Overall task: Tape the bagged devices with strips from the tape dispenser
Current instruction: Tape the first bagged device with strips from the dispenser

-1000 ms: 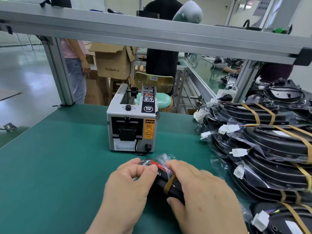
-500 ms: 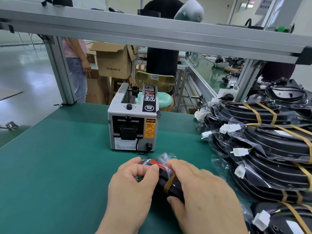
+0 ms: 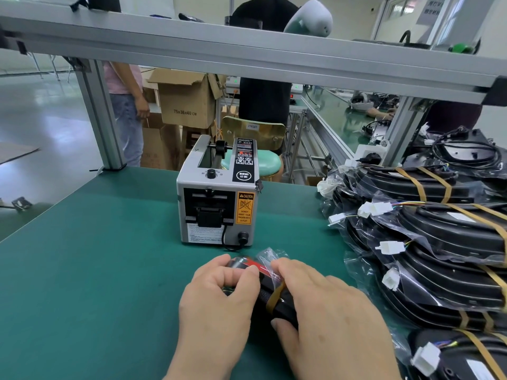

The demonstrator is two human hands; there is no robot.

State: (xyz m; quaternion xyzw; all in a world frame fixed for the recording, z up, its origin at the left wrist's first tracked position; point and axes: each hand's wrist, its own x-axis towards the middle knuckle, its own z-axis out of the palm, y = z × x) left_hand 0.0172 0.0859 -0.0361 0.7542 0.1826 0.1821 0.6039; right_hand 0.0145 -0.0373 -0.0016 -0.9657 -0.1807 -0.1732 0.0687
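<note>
A small black device with a red part, wrapped in a clear bag [image 3: 263, 286], lies on the green mat in front of me. A brown tape strip [image 3: 275, 296] crosses its middle. My left hand [image 3: 216, 305] grips the device's left end with curled fingers. My right hand [image 3: 329, 322] covers its right end, fingers curled over the top and thumb against its near side. The grey tape dispenser [image 3: 218, 204] stands just beyond the device, its outlet facing me; no strip is visible at the outlet.
A heap of bagged, taped black devices [image 3: 439, 242] with white connectors fills the right side of the green mat [image 3: 96, 270]. An aluminium frame beam [image 3: 247, 53] runs overhead. People, cardboard boxes and a stool stand behind the bench.
Both hands stay on the bagged device; the left fingers have shifted slightly. The view moved a little.
</note>
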